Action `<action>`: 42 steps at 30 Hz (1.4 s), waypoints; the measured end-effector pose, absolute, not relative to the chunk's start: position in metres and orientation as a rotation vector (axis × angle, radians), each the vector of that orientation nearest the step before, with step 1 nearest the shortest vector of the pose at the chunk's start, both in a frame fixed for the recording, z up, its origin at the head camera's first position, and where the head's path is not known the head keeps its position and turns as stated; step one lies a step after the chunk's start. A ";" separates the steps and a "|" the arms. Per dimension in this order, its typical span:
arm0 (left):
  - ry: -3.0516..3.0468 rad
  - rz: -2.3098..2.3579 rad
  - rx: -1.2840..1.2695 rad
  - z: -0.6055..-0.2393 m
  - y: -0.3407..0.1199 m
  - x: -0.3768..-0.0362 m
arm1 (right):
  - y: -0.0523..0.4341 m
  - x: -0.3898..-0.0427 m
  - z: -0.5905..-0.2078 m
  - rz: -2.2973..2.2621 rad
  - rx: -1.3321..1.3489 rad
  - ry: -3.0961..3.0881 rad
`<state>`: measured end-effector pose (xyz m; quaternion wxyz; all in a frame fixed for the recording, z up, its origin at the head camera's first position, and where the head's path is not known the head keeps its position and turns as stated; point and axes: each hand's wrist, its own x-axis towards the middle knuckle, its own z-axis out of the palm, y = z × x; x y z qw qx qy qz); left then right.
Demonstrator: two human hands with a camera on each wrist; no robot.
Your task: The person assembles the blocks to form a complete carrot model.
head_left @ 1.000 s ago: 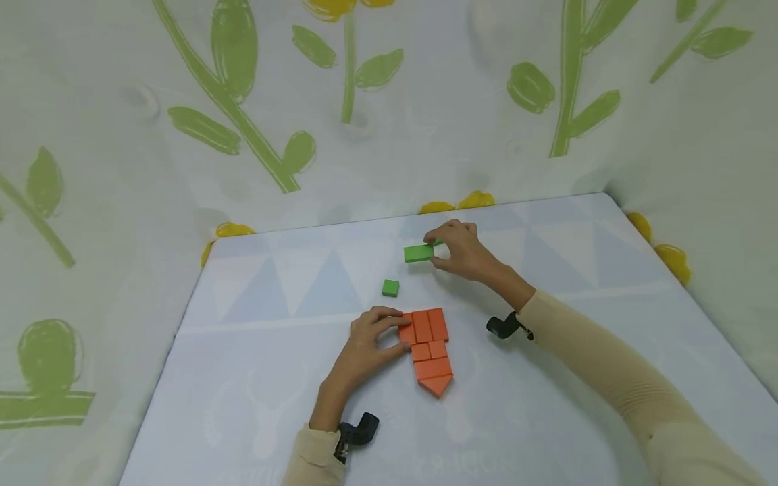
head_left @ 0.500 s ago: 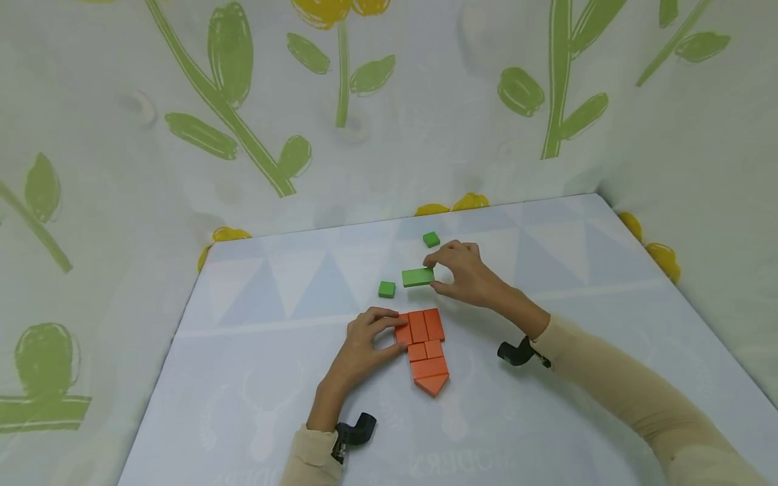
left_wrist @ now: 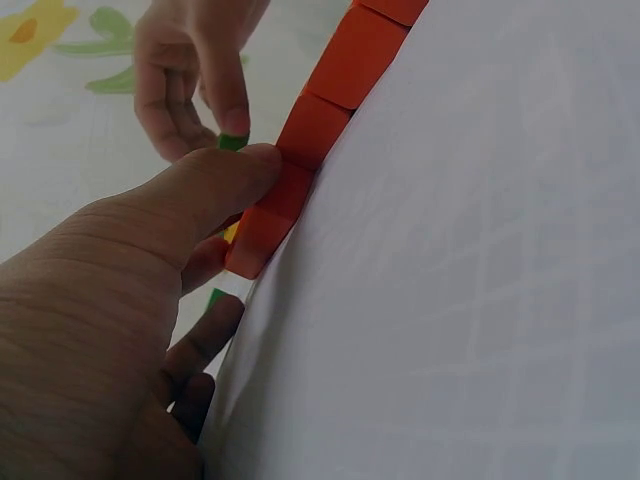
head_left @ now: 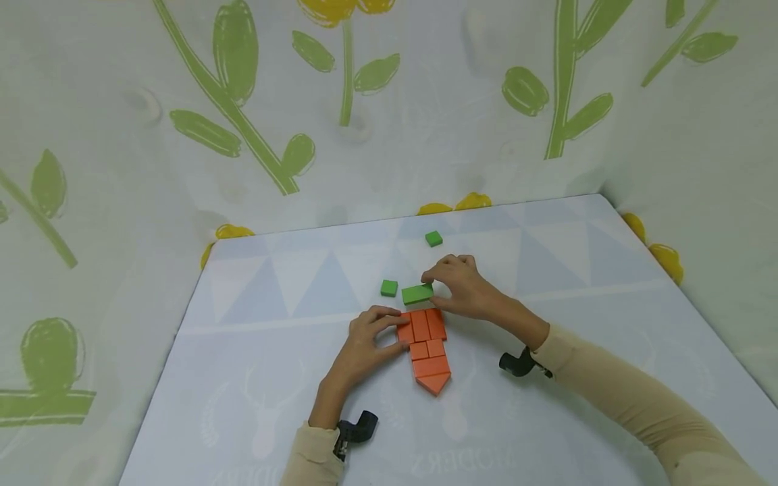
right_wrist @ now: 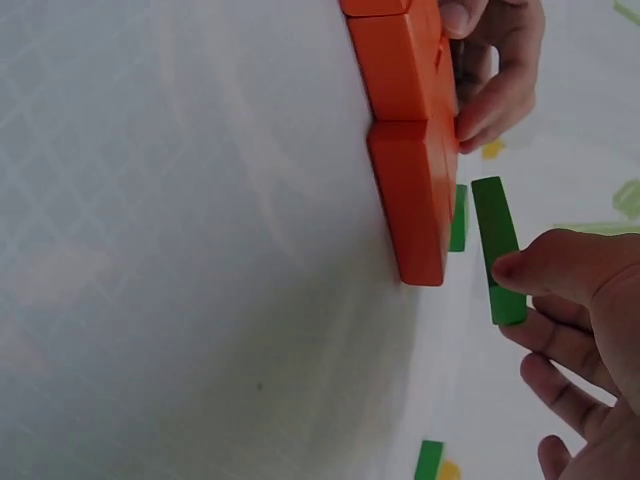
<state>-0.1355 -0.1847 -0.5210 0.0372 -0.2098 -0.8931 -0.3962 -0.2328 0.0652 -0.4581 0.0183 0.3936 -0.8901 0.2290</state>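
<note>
Right hand pinches a green rectangular block just above the orange block carrot, whose edge the left hand grips. Two small green square blocks lie on the table.

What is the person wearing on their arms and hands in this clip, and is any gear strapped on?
Both arms wear long beige sleeves that end at the wrist; the left sleeve has a snug cuff, and the right sleeve wrinkles along the forearm. Both hands are bare: no gloves, rings or watch show on the left hand or right hand. A small black camera mount sits at each wrist.
</note>
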 end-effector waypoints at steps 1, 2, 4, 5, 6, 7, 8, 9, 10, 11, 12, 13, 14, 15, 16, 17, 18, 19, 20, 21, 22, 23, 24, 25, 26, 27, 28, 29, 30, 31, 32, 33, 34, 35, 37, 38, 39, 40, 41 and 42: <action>-2.742 -1.215 -0.644 -0.521 -0.185 -0.136 | 0.065 -0.232 -0.459 0.704 1.232 -2.768; -2.746 -1.214 -0.641 -0.521 -0.185 -0.136 | 0.065 -0.232 -0.460 0.696 1.240 -2.773; -2.751 -1.212 -0.638 -0.521 -0.185 -0.136 | 0.064 -0.232 -0.462 0.684 1.260 -2.776; -2.757 -1.211 -0.636 -0.521 -0.185 -0.136 | 0.064 -0.232 -0.462 0.674 1.268 -2.780; -2.758 -1.211 -0.636 -0.521 -0.185 -0.136 | 0.064 -0.232 -0.463 0.670 1.274 -2.782; -2.759 -1.211 -0.637 -0.521 -0.185 -0.136 | 0.064 -0.232 -0.464 0.669 1.278 -2.784; -2.761 -1.214 -0.637 -0.521 -0.185 -0.136 | 0.064 -0.232 -0.464 0.668 1.282 -2.785; -2.756 -1.216 -0.641 -0.521 -0.185 -0.136 | 0.063 -0.232 -0.465 0.663 1.288 -2.786; -2.757 -1.217 -0.641 -0.521 -0.185 -0.136 | 0.063 -0.232 -0.465 0.660 1.293 -2.786; -2.761 -1.219 -0.637 -0.521 -0.185 -0.136 | 0.063 -0.232 -0.466 0.660 1.297 -2.787; -2.762 -1.219 -0.637 -0.521 -0.185 -0.136 | 0.063 -0.232 -0.466 0.656 1.299 -2.790; -2.764 -1.220 -0.636 -0.521 -0.185 -0.136 | 0.063 -0.232 -0.466 0.655 1.303 -2.793; -2.764 -1.222 -0.636 -0.521 -0.185 -0.136 | 0.063 -0.232 -0.467 0.657 1.309 -2.796; -2.761 -1.221 -0.638 -0.521 -0.185 -0.136 | 0.062 -0.232 -0.467 0.655 1.314 -2.802; -2.764 -1.221 -0.637 -0.521 -0.186 -0.136 | 0.062 -0.232 -0.467 0.655 1.318 -2.808; -2.761 -1.222 -0.641 -0.521 -0.186 -0.136 | 0.062 -0.233 -0.467 0.654 1.322 -2.816; -2.758 -1.220 -0.644 -0.521 -0.186 -0.137 | 0.062 -0.233 -0.467 0.653 1.327 -2.822; -2.754 -1.221 -0.646 -0.521 -0.186 -0.137 | 0.063 -0.233 -0.467 0.656 1.332 -2.831; -2.749 -1.222 -0.650 -0.521 -0.186 -0.137 | 0.063 -0.233 -0.467 0.660 1.337 -2.840; -2.747 -1.220 -0.652 -0.521 -0.185 -0.137 | 0.063 -0.234 -0.468 0.662 1.341 -2.848; -2.745 -1.221 -0.652 -0.520 -0.185 -0.137 | 0.064 -0.234 -0.468 0.663 1.344 -2.857; -2.746 -1.221 -0.651 -0.520 -0.185 -0.137 | 0.064 -0.235 -0.468 0.666 1.344 -2.866; -2.749 -1.221 -0.649 -0.520 -0.185 -0.137 | 0.064 -0.235 -0.468 0.670 1.343 -2.874; -2.751 -1.221 -0.647 -0.520 -0.185 -0.137 | 0.064 -0.236 -0.468 0.672 1.337 -2.882; -2.752 -1.222 -0.647 -0.520 -0.185 -0.137 | 0.064 -0.236 -0.468 0.675 1.330 -2.887; -2.757 -1.220 -0.644 -0.520 -0.185 -0.137 | 0.064 -0.237 -0.468 0.679 1.320 -2.889; -2.756 -1.219 -0.645 -0.520 -0.185 -0.137 | 0.063 -0.238 -0.467 0.681 1.308 -2.888; -2.759 -1.217 -0.644 -0.520 -0.185 -0.137 | 0.061 -0.239 -0.466 0.690 1.291 -2.885; -2.760 -1.212 -0.645 -0.519 -0.186 -0.137 | 0.059 -0.239 -0.464 0.697 1.277 -2.879; -2.760 -1.209 -0.645 -0.519 -0.186 -0.137 | 0.056 -0.241 -0.463 0.704 1.263 -2.871; -2.761 -1.207 -0.646 -0.519 -0.186 -0.137 | 0.053 -0.241 -0.461 0.709 1.253 -2.862; -2.761 -1.205 -0.646 -0.519 -0.187 -0.137 | 0.049 -0.243 -0.459 0.712 1.245 -2.852; -2.759 -1.206 -0.646 -0.519 -0.187 -0.137 | 0.044 -0.244 -0.457 0.713 1.238 -2.844; -2.760 -1.207 -0.643 -0.518 -0.187 -0.137 | 0.039 -0.245 -0.456 0.718 1.229 -2.839; -2.761 -1.211 -0.638 -0.519 -0.187 -0.137 | 0.029 -0.247 -0.454 0.715 1.216 -2.840; -2.762 -1.215 -0.636 -0.519 -0.187 -0.137 | 0.024 -0.249 -0.453 0.706 1.209 -2.850; -2.760 -1.222 -0.637 -0.520 -0.187 -0.137 | 0.019 -0.250 -0.452 0.702 1.198 -2.864; -2.763 -1.225 -0.638 -0.520 -0.186 -0.137 | 0.014 -0.251 -0.452 0.686 1.184 -2.884; -2.764 -1.228 -0.643 -0.521 -0.185 -0.137 | 0.009 -0.252 -0.453 0.668 1.170 -2.909; -2.762 -1.236 -0.647 -0.521 -0.185 -0.137 | 0.005 -0.254 -0.453 0.639 1.159 -2.934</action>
